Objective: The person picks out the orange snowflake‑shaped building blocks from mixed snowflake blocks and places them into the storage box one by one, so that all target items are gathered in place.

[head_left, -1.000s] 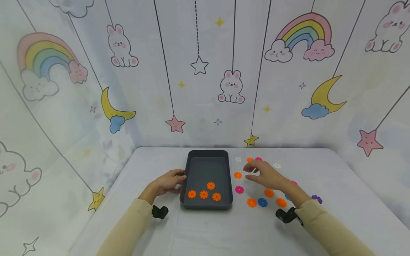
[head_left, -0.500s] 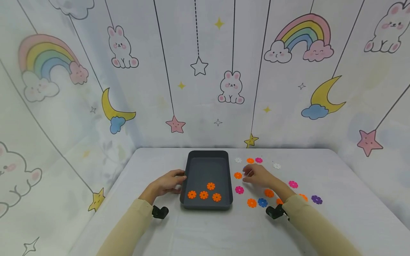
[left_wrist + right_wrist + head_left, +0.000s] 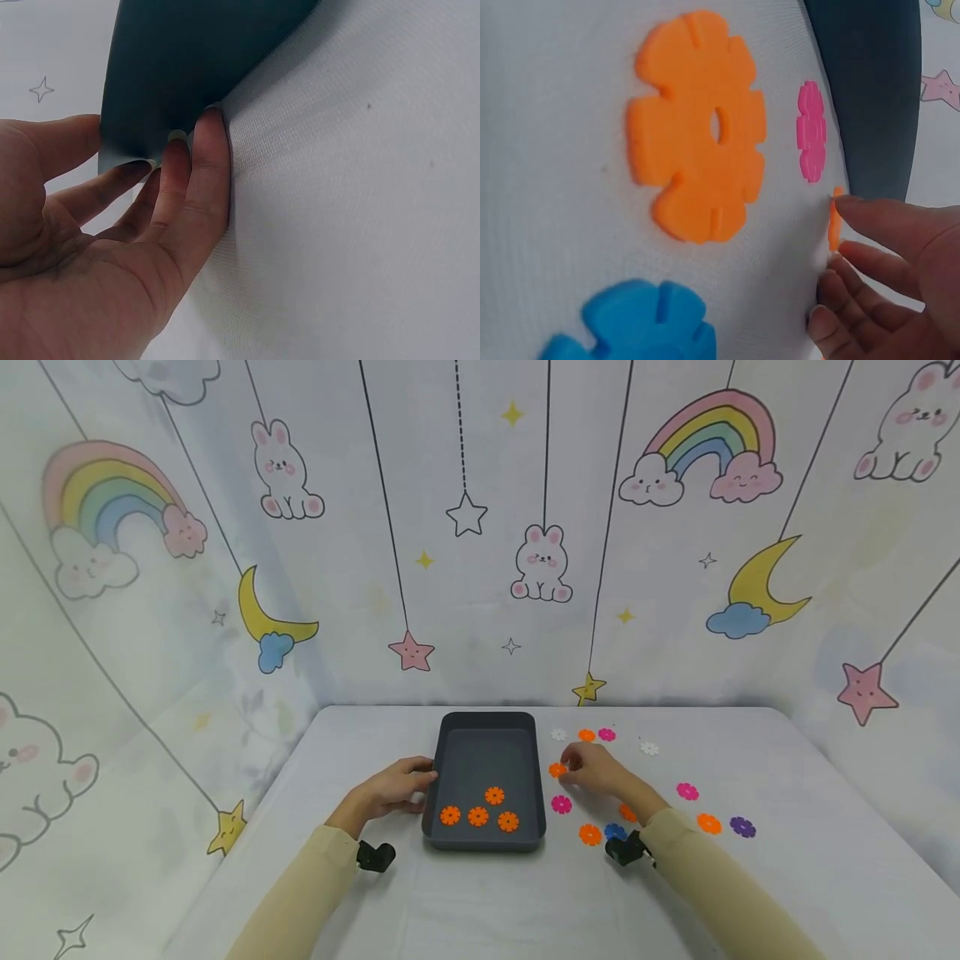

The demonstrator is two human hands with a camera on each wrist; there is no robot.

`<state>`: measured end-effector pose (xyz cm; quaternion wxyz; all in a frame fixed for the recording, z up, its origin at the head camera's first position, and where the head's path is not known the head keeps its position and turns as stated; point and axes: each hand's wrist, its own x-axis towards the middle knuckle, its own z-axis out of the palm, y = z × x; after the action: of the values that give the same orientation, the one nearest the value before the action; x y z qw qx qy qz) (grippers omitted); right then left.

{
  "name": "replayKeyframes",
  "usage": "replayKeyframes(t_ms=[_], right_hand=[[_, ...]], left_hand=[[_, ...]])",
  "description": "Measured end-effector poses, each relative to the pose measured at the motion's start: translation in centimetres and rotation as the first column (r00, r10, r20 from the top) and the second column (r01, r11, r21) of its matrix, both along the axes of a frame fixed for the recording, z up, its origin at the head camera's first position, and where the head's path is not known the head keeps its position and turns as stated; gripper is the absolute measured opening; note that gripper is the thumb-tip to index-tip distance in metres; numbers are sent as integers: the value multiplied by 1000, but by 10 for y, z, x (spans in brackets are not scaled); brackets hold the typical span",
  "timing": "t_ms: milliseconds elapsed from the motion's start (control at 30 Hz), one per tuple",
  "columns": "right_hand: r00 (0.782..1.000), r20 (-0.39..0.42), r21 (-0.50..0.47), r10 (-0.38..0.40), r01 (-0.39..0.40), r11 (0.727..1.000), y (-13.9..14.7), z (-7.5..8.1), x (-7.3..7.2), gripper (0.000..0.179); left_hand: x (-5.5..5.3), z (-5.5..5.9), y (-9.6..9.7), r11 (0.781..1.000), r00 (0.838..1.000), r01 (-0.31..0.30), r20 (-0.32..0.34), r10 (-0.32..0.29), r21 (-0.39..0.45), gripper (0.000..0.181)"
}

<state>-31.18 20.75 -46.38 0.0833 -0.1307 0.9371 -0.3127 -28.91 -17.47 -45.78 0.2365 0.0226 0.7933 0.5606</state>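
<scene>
My left hand (image 3: 393, 783) holds the left wall of the dark grey tray (image 3: 483, 752). In the left wrist view, one digit passes over the rim and others rest against the outer wall (image 3: 172, 67). Several orange snowflake discs lie in the tray's near half. To the right of the tray, my right hand (image 3: 596, 770) pinches an orange snowflake disc (image 3: 556, 770) at the table. The right wrist view shows this disc (image 3: 835, 225) edge-on between thumb and finger. A pink disc (image 3: 561, 804) lies just nearer the person.
More discs lie on the white table: a blue one (image 3: 615, 832), an orange one (image 3: 590, 835), a purple one (image 3: 742, 827), a pink one (image 3: 687, 791) and white ones farther back, such as one (image 3: 648, 748) at right. A patterned cloth wall (image 3: 480, 685) stands behind the table.
My right hand has moved left and down to the orange disc beside the tray, and its fingers have come together on it. The left hand and tray stay put.
</scene>
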Motion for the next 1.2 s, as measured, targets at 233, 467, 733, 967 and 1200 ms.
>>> replayKeyframes(t_ms=[233,467,733,967,1200], right_hand=[[999,13,-4,-33,33,999,-3,-1,-1,25],[998,-2,-75,-55,55,996,0,-1,2,15],[998,-13,-136,-55,52,989,9,6,13,12],[999,-34,-131,-34,29,991,20,14,23,14],[998,-55,-191,25,-35,981,22,27,31,12]], left_hand=[[3,4,0,1000,1000,10,-6,-10,5,54],[2,1,-1,1000,1000,8,-3,-8,16,54],[1,-1,0,1000,1000,-1,-1,1,21,52],[0,-2,0,1000,1000,-2,-2,2,23,52],[0,-1,0,1000,1000,6,-2,-6,27,53]])
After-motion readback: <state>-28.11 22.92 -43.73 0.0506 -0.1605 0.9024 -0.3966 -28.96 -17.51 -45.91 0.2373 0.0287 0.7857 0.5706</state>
